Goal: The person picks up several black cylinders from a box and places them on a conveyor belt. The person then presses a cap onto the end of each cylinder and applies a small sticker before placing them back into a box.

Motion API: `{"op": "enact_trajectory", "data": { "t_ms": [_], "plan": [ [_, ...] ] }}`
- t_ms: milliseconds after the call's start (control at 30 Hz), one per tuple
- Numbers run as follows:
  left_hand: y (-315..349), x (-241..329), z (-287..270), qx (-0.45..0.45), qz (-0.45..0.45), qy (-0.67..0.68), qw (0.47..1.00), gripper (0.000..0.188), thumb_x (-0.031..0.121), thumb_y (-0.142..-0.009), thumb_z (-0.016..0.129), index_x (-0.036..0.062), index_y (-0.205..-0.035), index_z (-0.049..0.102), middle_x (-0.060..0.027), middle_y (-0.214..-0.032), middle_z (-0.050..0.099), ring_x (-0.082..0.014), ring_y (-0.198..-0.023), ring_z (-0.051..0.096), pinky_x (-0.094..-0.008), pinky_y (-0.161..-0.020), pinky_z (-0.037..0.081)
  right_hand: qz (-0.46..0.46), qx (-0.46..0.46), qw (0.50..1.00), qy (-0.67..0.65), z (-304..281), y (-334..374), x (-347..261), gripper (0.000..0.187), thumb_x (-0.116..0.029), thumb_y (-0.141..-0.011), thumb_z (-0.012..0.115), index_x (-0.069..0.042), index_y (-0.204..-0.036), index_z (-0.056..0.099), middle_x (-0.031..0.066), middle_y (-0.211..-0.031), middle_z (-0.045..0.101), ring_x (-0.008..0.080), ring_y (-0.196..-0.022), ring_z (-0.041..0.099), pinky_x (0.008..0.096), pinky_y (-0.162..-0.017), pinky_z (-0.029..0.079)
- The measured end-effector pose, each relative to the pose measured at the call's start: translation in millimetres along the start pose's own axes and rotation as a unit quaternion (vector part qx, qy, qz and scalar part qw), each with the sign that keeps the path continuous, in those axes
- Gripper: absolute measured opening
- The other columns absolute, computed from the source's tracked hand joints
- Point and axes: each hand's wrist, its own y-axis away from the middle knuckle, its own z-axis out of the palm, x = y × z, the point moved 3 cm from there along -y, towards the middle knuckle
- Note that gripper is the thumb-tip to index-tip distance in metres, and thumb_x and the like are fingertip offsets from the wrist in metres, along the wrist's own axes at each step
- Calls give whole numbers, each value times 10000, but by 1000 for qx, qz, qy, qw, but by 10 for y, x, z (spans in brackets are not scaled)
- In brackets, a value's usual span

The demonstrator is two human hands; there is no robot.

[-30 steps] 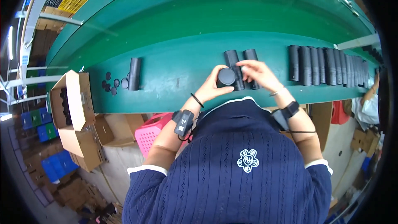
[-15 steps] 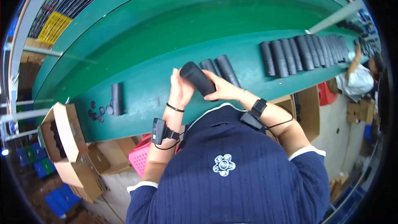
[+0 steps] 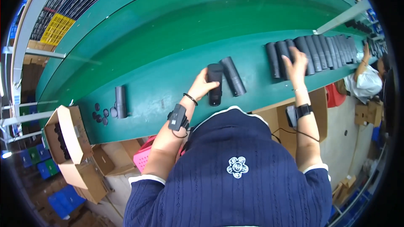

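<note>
While the black cylinder point(image 3: 215, 72) clasped in the left grip point(image 3: 201, 87) is held steady, the spread right grip point(image 3: 299, 64) should be squared to the cylinder row point(image 3: 318, 53) beneath.

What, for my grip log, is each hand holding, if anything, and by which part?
Left hand: a black cylinder, gripped around its side. Right hand: over the row of black cylinders; whether it grips one, I cannot tell.

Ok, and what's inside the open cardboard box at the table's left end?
Small dark pieces show inside the box, beside its bright flap. The flap and those pieces hide the rest.
</note>
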Motion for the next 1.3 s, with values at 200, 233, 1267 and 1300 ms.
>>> {"op": "enact_trajectory", "data": {
  "t_ms": [200, 233, 1267, 1300],
  "plan": [
    [487, 109, 162, -76, 85, -71, 991, 739, 33, -775, 707, 75, -1383, 289, -57, -1275, 436, -160, -1230, 410, -320, -1033, 346, 153, -482, 578, -640, 497, 464, -2006, 296, -188, -942, 576, -80, -1217, 602, -27, -825, 589, 33, -655, 505, 179, -587, 420],
    [527, 99, 193, -66, 117, -92, 987, 705, 67, -793, 718, 83, -1369, 311, -51, -1251, 449, -152, -1204, 426, -311, -1012, 366, 170, -481, 555, -656, 538, 507, -2060, 271, -165, -928, 593, -70, -1180, 615, -35, -813, 592, 26, -631, 471, 173, -562, 392],
    [530, 556, 518, 92, 238, -148, 955, 713, 116, -758, 777, 56, -1317, 338, -82, -1161, 498, -213, -1083, 529, -335, -949, 433, 98, -413, 566, -707, 357, 491, -1807, 705, 67, -764, 616, -80, -1395, 337, 70, -1361, 427, 182, -1251, 441, 305, -1047, 373],
    [526, 509, 449, 100, 237, -148, 955, 713, 116, -758, 777, 56, -1317, 338, -82, -1161, 498, -213, -1083, 529, -335, -949, 433, 93, -375, 563, -731, 317, 437, -1812, 709, 59, -768, 599, -82, -1408, 327, 71, -1354, 430, 199, -1257, 445, 305, -1050, 369]
  ]
}}
